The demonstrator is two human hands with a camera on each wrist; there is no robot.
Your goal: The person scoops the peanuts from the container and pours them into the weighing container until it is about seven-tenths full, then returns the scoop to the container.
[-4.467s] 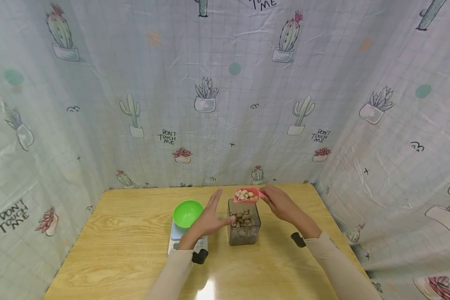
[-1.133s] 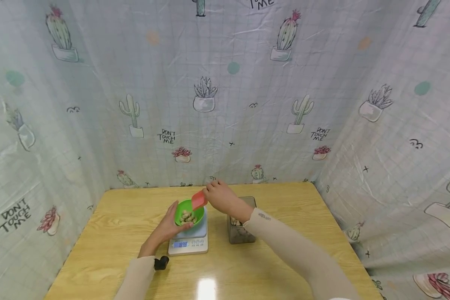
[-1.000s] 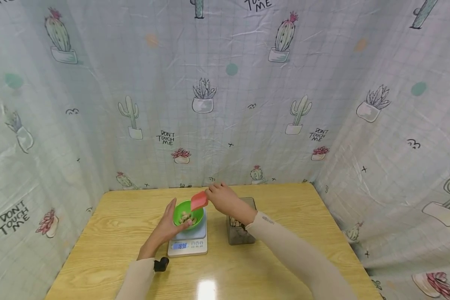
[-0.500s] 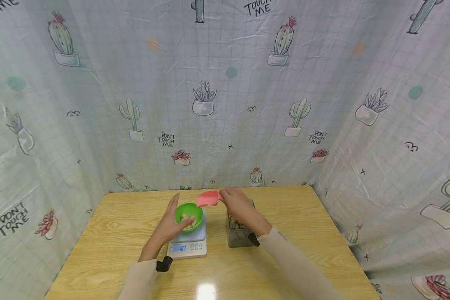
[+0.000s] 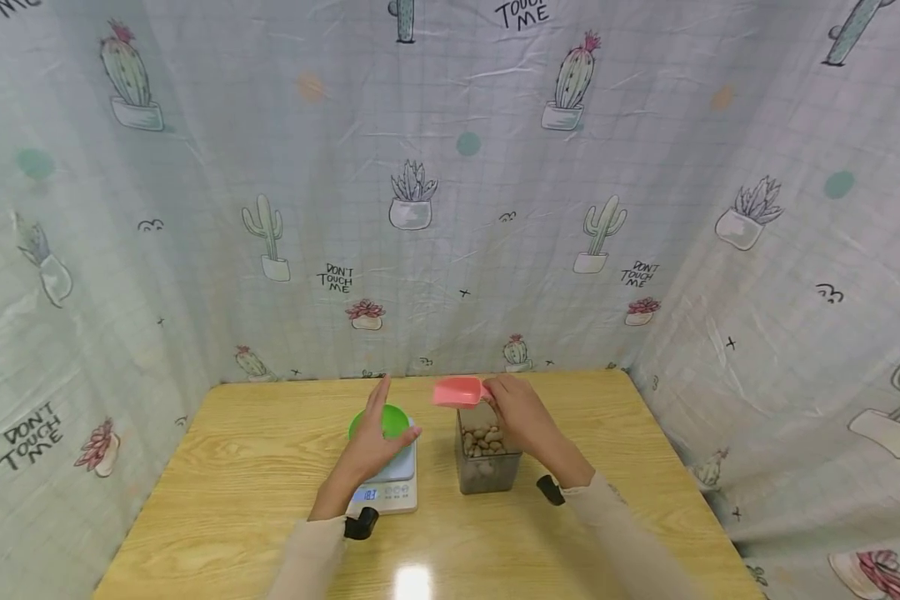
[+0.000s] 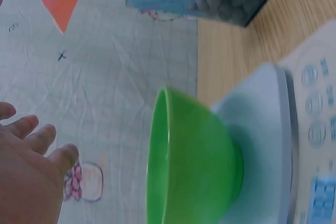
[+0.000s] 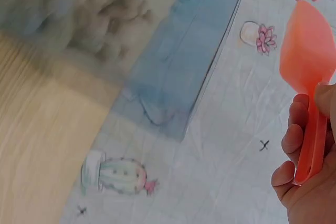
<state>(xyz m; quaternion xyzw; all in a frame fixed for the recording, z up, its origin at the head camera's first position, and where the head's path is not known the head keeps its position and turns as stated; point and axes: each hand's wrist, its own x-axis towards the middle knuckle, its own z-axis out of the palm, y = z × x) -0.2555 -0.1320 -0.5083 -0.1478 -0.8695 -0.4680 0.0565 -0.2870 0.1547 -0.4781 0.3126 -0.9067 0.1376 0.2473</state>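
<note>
My right hand [image 5: 523, 417] grips the handle of a pink scoop [image 5: 459, 392], also plain in the right wrist view as an orange-looking scoop [image 7: 308, 45] with nothing in it. Below the scoop and hand stands a clear grey container [image 5: 487, 477] partly filled with peanuts in their shells [image 5: 483, 442]. My left hand [image 5: 371, 446], fingers straight and thumb spread, hovers over a green bowl [image 5: 396, 419] and holds nothing. The bowl [image 6: 202, 156] sits on the platform of a digital kitchen scale [image 5: 399, 492]. From the head, the left hand hides the bowl's contents.
A light wood table [image 5: 255, 467] carries the scale and the container side by side, with a gap between them. Behind and on both sides hangs a curtain [image 5: 330, 167] printed with cacti. The scale's lit display [image 6: 321, 203] shows beside its buttons.
The scoop, loaded with peanuts earlier, was tipped over the green bowl and is now empty. My right hand has carried it back right, over the container. My left hand has come off the bowl's rim.
</note>
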